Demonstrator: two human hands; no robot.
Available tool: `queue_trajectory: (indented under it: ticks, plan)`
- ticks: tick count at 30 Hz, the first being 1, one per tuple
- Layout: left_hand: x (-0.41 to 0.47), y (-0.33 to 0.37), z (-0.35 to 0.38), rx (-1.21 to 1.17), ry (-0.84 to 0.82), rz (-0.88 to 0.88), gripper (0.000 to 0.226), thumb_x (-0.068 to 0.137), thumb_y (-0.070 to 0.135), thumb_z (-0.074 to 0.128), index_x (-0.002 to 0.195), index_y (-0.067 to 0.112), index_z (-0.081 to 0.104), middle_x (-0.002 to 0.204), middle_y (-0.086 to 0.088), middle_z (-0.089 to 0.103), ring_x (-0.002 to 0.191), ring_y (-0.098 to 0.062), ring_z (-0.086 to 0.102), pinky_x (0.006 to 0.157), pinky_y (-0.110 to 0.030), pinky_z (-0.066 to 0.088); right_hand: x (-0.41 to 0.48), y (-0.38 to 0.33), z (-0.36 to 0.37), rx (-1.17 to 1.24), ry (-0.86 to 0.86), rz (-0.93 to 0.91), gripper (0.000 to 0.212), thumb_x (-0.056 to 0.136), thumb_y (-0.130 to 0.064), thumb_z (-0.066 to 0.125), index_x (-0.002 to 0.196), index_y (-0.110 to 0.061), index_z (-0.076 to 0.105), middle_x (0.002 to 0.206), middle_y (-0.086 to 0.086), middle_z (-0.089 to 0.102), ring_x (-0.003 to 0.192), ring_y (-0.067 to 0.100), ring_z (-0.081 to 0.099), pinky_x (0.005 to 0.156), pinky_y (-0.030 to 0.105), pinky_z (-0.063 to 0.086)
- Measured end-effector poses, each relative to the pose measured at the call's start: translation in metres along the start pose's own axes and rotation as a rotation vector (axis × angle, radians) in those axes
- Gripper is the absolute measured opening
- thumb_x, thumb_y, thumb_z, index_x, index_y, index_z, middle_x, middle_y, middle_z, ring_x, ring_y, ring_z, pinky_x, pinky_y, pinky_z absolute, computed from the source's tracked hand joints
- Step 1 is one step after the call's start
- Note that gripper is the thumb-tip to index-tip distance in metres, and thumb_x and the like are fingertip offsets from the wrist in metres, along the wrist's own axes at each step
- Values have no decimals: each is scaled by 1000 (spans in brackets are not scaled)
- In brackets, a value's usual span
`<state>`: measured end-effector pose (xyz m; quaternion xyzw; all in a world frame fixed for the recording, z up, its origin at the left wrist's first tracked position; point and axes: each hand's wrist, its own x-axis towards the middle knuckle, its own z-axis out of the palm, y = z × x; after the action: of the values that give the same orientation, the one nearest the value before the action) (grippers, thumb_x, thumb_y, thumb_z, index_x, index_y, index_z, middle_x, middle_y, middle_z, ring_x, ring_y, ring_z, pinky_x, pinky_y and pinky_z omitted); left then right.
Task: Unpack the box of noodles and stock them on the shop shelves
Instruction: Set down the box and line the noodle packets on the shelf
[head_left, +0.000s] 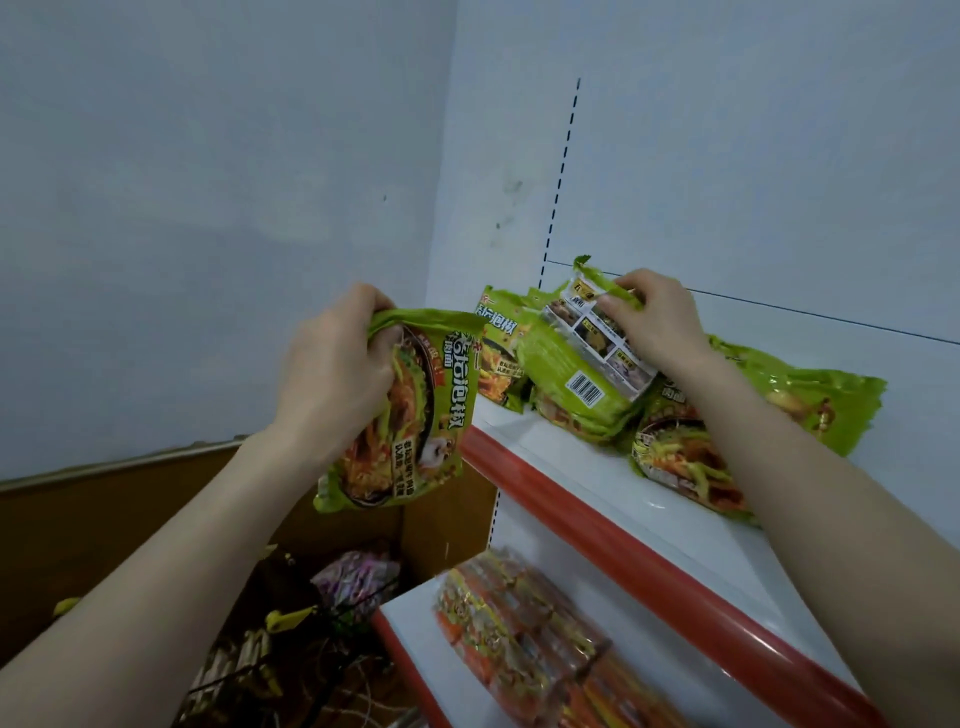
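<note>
While the right hand (657, 319) pinches the top seam of 1 green plastic noodle packet (584, 371), standing it on the white red-edged shelf (571, 470) at centre right, the left hand (337, 364) grips another packet (410, 415) at centre, likely shelved next beside it.

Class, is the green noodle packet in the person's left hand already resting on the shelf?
No, the left hand holds its noodle packet in the air, left of the shelf.

A green noodle packet (402, 410) hangs upright, face out, just left of the white upper shelf (691, 525). A second packet (582, 358) stands tilted, barcode side out, among green packets (753, 415) lying there.
</note>
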<state>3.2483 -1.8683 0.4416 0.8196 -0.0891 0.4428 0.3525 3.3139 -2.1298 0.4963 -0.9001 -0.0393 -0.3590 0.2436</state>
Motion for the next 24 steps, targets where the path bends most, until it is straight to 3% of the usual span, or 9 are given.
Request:
queue_trajectory:
  ticks: [6,11,20,24]
  plan:
    - [8,-13,9,-21,4,-28,14,92,11,53,104,4,57,82,0,50,77,-18,44,66,-30,32,0,-12,9,52,10,-104,38,86,-27,63,120,-11,57,124,7,60,117,24,53,100,39,41]
    - [15,-25,8,-41,-18,-42,13,93,12,52,102,5,56,80,0,51,74,-20,45,64,-30,31,-27,-19,26,-86,-45,-206,37,86,-27,63,120,-12,59,122,6,62,115,25,53,92,34,39]
    - [27,-47,-4,-138,-20,-40,13,93,11,51,103,4,54,86,-1,49,81,-19,44,65,-27,28,-89,-20,39,-325,-209,-354,26,83,-23,66,103,-7,64,104,11,65,104,29,56,81,37,44]
    - [25,-53,-7,-188,17,-58,14,92,11,52,103,3,56,86,-3,49,81,-17,42,59,-20,21,-106,-28,39,-459,-292,-302,27,87,-30,60,109,-13,61,108,5,61,108,25,50,80,35,43]
